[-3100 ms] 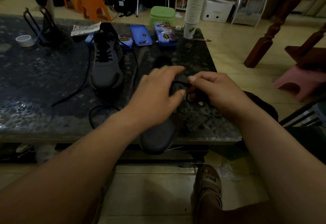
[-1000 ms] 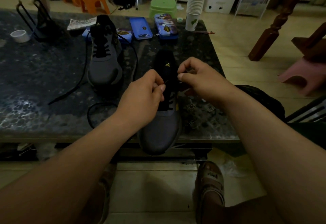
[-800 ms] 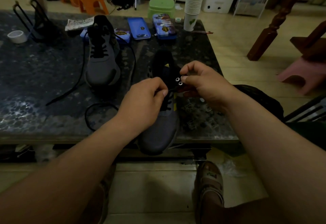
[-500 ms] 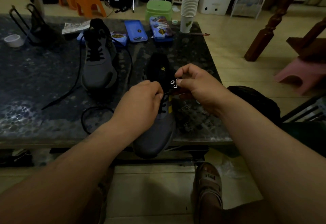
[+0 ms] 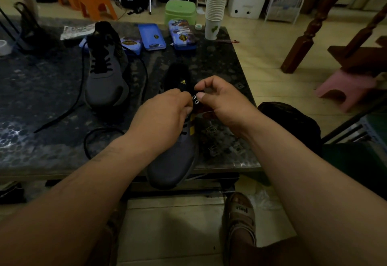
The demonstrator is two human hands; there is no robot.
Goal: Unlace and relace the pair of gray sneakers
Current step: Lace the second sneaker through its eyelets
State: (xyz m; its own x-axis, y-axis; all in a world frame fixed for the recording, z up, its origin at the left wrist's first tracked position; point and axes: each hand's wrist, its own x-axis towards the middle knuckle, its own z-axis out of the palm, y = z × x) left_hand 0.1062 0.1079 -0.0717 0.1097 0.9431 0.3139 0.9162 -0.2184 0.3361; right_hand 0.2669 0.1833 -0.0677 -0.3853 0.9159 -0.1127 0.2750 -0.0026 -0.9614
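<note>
Two gray sneakers lie on the dark stone table [image 5: 41, 102]. The near sneaker [image 5: 173, 161] points its toe over the table's front edge, a yellow logo on its black tongue. My left hand [image 5: 165, 117] pinches the black lace at the shoe's upper eyelets. My right hand [image 5: 219, 98] pinches the shoe's right eyelet flap, where two metal-ringed eyelets [image 5: 195, 99] show by the thumb. The far sneaker [image 5: 104, 71] stands to the left, laced with a black lace [image 5: 60, 115] whose loose end trails across the table.
A black lace loop [image 5: 92, 138] lies beside my left forearm. Blue tins [image 5: 151, 36] and a stack of paper cups [image 5: 215, 10] stand at the table's back. A roll of tape [image 5: 3, 46] sits far left. Stools and a wooden post stand on the floor.
My right hand lifted the eyelet flap so its two ringed eyelets show. My left hand stayed at the lace beside them. The view drifted slightly.
</note>
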